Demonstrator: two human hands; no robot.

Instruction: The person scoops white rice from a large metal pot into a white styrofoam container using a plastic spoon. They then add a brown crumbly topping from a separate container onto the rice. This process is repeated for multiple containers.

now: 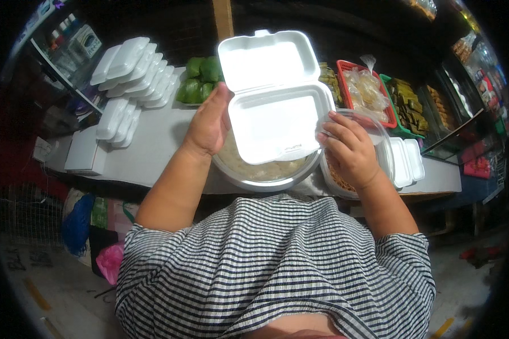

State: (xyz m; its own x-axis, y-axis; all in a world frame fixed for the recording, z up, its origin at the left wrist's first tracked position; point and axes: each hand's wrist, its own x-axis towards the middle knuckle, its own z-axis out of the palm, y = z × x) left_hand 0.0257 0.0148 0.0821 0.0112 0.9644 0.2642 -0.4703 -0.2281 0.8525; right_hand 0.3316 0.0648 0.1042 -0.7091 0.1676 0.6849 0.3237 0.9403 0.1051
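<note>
A white foam clamshell food box (280,120) hangs unfolded in the air, its lid tipped up at the far side and its inside bare. My left hand (212,120) grips it by the left edge near the hinge. At the right front edge my right hand (350,146) holds it with bent fingers. Under the box stands a round tub (271,185) of pale, thick food, partly covered from view. A clear plastic container (328,186) with brown crumbly contents sits below my right hand, and a clear round lid (384,135) leans behind that hand.
Stacked closed foam boxes (135,76) stand at the left, above a white carton (85,152). Green leaf-wrapped parcels (199,80) lie at the back. A red basket (392,118) of bagged food and a green basket (384,78) of wrapped parcels stand right, near more foam boxes (407,161).
</note>
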